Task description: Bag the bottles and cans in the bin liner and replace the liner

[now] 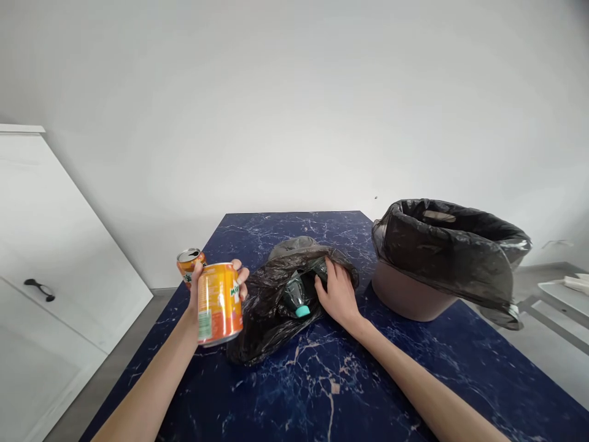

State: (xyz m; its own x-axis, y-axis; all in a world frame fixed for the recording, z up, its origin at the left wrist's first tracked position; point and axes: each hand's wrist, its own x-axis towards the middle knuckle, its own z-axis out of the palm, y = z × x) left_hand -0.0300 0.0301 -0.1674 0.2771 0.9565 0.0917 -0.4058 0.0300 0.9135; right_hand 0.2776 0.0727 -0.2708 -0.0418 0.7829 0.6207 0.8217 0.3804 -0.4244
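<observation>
Left hand (196,290) w/ thumb n fingers round an orange can (219,307), held up beside the black bag (264,325) on the table (331,399); right hand (339,296) at bag's mouth, thumb spread. Can's prob light, slick, easy to dent, grip near rim; bag looks floppy, pinch edge

I see a bottle (294,291) in the bag (263,294) on the tabletop (276,402), a bin (407,294) right of them, two cans (217,310) left.
</observation>
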